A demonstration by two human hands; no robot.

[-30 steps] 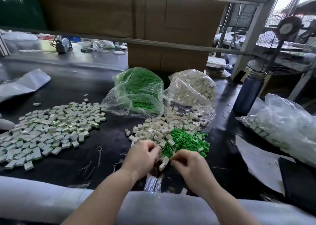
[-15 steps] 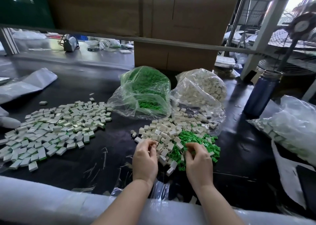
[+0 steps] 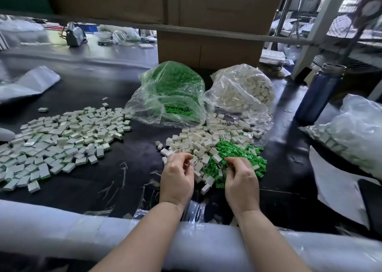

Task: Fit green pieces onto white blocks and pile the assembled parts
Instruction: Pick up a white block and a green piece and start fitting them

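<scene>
- Change: one second earlier both hands met over the loose parts; they are now apart, each reaching for stock, so a new assembly is likely starting.
- Left hand: fingers curled at the white blocks; grasp uncertain.
- Right hand: fingers curled into the green pieces; grasp uncertain.
- Assembled pile: left on the bench.
</scene>
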